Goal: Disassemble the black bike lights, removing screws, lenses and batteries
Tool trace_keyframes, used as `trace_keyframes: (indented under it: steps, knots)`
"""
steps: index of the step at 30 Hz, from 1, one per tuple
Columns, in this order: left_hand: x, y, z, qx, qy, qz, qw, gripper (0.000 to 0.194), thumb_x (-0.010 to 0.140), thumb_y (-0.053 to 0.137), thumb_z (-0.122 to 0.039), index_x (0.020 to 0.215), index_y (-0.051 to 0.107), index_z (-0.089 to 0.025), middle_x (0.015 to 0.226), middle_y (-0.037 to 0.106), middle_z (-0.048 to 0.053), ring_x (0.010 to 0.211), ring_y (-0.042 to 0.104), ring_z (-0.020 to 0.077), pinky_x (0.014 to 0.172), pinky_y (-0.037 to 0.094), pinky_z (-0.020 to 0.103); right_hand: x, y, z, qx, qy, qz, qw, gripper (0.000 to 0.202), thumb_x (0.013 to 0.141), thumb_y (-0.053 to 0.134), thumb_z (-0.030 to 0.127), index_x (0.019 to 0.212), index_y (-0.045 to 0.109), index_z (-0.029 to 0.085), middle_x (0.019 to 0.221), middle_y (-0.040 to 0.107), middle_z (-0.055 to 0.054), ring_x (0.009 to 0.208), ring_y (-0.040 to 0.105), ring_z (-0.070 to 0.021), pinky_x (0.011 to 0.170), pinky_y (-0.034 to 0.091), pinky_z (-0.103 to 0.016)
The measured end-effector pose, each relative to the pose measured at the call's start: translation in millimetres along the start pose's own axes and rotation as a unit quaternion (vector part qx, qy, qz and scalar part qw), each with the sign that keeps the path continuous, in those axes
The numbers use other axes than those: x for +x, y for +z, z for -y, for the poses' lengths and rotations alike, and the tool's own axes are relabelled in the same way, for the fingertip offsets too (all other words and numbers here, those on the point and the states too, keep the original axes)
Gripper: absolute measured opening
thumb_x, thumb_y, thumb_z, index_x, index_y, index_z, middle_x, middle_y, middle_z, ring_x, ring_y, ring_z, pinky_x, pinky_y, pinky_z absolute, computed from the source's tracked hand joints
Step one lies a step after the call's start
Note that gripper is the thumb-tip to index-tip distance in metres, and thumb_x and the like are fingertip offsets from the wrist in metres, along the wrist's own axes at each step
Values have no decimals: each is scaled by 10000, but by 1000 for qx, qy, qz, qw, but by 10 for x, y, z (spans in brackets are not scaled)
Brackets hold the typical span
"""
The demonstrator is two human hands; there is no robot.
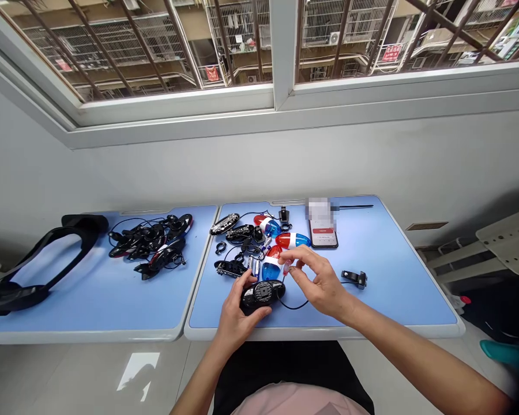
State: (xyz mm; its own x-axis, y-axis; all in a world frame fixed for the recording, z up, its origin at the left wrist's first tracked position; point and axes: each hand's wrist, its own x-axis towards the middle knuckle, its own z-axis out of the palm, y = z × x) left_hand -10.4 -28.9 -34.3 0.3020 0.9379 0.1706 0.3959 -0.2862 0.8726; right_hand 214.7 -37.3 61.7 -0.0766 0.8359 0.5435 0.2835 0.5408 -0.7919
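My left hand (237, 316) is closed around the end of a black oval housing (263, 293), which lies on the blue table near its front edge. A round grey patch faces up on the housing. A thin black cable loops from it to a small black clamp (355, 278) on the right. Above the housing's right end, my right hand (322, 283) pinches the reddish clear handle of a small screwdriver (287, 267). Its thin shaft points down toward the housing. Just behind lie a red-and-blue light cover (271, 270) and silver batteries (254, 265).
Further back are two more red-and-blue covers (293, 240), black housings (225, 225) and a bracket (284, 217). A phone (324, 235) lies to the right. On the left table (125, 305) sit a pile of assembled black units (160, 248) and a large black frame (75, 242).
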Motion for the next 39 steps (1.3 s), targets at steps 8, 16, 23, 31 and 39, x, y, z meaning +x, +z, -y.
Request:
trace_keyframes:
  steps: [8,16,23,31,39]
  knots:
    - [-4,5,13,-21,-13,-12,1000,838,748,803,-344,1467,378,-282,1166,610,54,1096,601,253,1002,456,416,46,-27,15,-11,-36,16,999,243,939,520,88,1051,670,243,953,694,-54,886,631,-175,703,542,-320]
    - [-7,1,-12,-22,-5,-9,1000,824,747,800,-327,1459,385,-294,1182,611,45,1102,601,242,1004,455,398,19,22,-17,-25,-19,-21,999,274,933,572,124,1169,613,258,936,666,-38,809,626,-156,653,542,-294]
    - [3,-9,-27,-39,-12,-4,999,836,737,809,-294,1457,383,-283,1190,631,50,1127,604,250,1027,439,408,31,-23,-22,-23,-24,2,999,186,910,623,136,1033,693,257,971,687,-50,891,650,-180,626,538,-284]
    - [22,-10,-75,-71,-38,3,997,852,714,832,-249,1447,398,-266,1240,641,71,1156,599,261,1025,437,395,110,-221,78,-36,-72,40,996,333,936,505,22,1059,691,268,986,703,-35,958,647,-179,841,530,-370]
    - [70,-24,-75,-79,-6,15,997,935,697,867,-248,1473,348,-301,1300,640,48,1212,584,247,1073,409,376,101,138,119,38,-15,9,999,334,935,534,40,1079,684,302,1019,664,-35,917,625,-169,699,539,-305]
